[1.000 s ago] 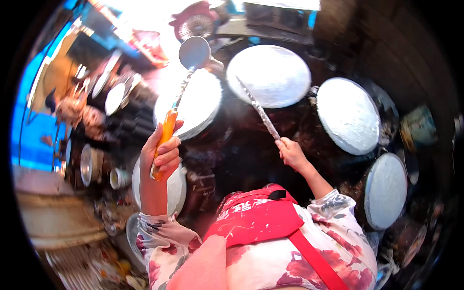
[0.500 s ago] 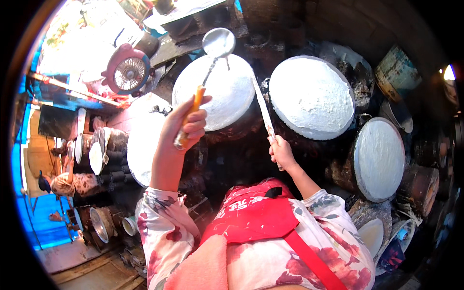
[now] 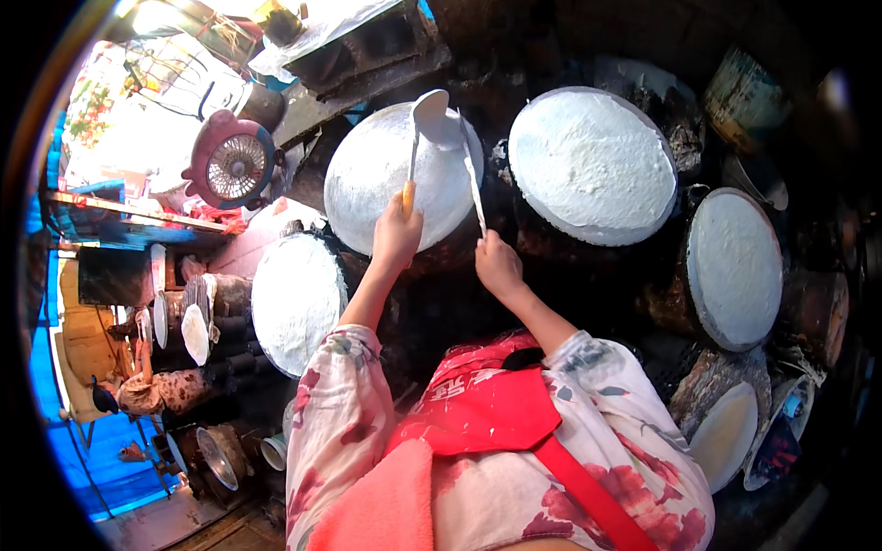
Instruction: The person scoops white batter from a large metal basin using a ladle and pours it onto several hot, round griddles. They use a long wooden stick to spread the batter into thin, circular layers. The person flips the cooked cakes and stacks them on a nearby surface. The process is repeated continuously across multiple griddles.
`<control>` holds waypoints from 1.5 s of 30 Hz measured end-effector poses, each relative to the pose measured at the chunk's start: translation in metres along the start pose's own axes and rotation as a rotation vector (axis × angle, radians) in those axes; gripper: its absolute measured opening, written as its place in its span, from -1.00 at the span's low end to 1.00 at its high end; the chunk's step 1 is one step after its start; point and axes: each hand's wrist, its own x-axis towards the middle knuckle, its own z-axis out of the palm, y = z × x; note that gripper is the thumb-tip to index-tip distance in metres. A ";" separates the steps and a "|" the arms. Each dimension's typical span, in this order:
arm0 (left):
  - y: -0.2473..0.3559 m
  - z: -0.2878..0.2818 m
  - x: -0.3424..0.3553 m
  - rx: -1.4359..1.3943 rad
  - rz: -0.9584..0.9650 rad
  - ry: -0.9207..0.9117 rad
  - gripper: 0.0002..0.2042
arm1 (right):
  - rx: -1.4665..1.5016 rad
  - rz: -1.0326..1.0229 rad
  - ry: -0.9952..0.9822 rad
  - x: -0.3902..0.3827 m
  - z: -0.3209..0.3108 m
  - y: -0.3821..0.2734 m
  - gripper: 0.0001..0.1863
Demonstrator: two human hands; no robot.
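My left hand [image 3: 396, 234] is closed round the orange-brown handle of a metal ladle [image 3: 412, 165]. The ladle's bowl is tipped on its side over the far part of a round griddle [image 3: 367, 174] coated in white. In my right hand [image 3: 499, 264] is a long, thin, pale stick [image 3: 472, 179], gripped near its lower end. Its far end reaches over the right side of that same griddle, close to the ladle's bowl.
White-coated rounds lie at the right [image 3: 593, 170], far right [image 3: 735, 271] and left [image 3: 299, 303]. A pink fan [image 3: 234, 170] stands at the upper left. A person [image 3: 152, 390] works at the far left among pots. Pale discs [image 3: 726, 436] lie at the lower right.
My left hand has lowered the ladle, and its bowl has turned on edge over the griddle. My right hand and the stick have shifted slightly left and up.
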 end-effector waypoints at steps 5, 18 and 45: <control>-0.006 -0.009 0.010 0.238 -0.009 0.021 -0.48 | -0.047 0.030 0.011 0.004 0.000 -0.007 -0.79; -0.052 -0.036 0.039 0.402 -0.076 0.090 -0.47 | -0.255 0.003 -0.071 0.038 0.017 -0.022 -0.82; -0.098 -0.082 -0.050 0.012 -0.265 0.237 -0.50 | -0.492 -0.371 -0.260 0.120 -0.018 -0.055 -0.82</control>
